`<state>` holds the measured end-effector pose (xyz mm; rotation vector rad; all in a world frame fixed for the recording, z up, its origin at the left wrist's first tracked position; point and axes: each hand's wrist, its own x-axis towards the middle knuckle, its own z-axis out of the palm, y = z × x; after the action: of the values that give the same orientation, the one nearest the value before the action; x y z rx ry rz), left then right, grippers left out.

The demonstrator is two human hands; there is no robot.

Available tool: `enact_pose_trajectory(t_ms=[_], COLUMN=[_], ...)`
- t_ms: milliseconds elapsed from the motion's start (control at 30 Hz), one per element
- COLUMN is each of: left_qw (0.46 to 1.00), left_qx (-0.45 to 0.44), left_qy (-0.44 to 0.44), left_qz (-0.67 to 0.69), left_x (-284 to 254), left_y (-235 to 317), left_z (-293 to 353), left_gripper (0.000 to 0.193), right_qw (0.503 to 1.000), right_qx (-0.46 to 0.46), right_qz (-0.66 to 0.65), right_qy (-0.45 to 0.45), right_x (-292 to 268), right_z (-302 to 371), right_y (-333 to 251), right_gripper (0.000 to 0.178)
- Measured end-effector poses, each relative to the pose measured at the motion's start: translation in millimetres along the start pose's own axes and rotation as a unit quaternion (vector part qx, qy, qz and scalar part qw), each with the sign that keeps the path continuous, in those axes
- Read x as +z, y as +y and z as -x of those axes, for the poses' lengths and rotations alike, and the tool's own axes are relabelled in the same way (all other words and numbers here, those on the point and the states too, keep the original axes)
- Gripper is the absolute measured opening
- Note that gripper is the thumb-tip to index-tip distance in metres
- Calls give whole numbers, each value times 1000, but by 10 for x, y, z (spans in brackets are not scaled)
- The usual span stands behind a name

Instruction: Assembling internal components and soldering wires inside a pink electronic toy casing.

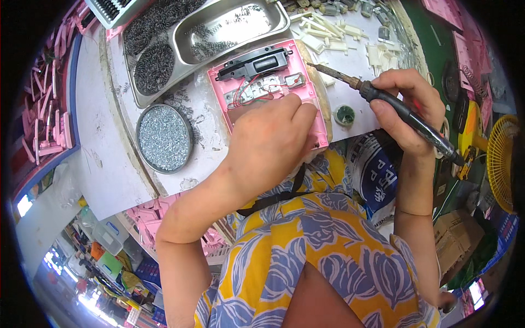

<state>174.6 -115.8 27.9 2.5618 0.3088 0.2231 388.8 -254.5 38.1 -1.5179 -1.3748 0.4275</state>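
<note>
My right hand (421, 101) is closed round the black handle of a soldering iron (402, 109). The iron's tip points up and left, over the right edge of an open pink plastic casing (299, 52). My left hand (270, 136) lies over the near part of that casing with its fingers curled down. Its fingertips, and anything pinched in them, are hidden. Inside the casing are a long black plastic part (257, 65), metal plates (268, 85), a small motor (295, 80) and thin red and green wires (240, 94).
Left of the casing stands a round dish (164, 138) of small silvery pieces. Behind it is a metal tray (235, 46) with many dark springs (155, 68). White plastic parts (383, 56) lie at the far right, and a small green-filled pot (344, 115) sits beside the casing.
</note>
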Motion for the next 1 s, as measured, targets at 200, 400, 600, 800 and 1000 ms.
enact_pose_trajectory(t_ms=[200,400,600,800,1000], left_qw=[993,992,983,961,932], left_qx=[-23,30,-18,-96,-190], left_qy=[-16,-4,7,-16,-20], left_qz=[-113,-126,183,258,309], left_x=[71,137,-21,-19,-40], left_y=[-1,-57,-197,-247,-194], left_z=[-167,-103,39,83,67], left_gripper=[21,17,14,11,9], right_qw=[999,996,998,999,1000], right_qx=[22,67,42,40,-6], right_qz=[-6,2,-4,-18,9], right_qy=[30,63,54,17,7], right_x=[-121,-209,-147,-22,-148], right_z=[113,231,210,44,59], right_y=[-79,-92,-28,-59,-127], right_gripper=[26,27,25,24,24])
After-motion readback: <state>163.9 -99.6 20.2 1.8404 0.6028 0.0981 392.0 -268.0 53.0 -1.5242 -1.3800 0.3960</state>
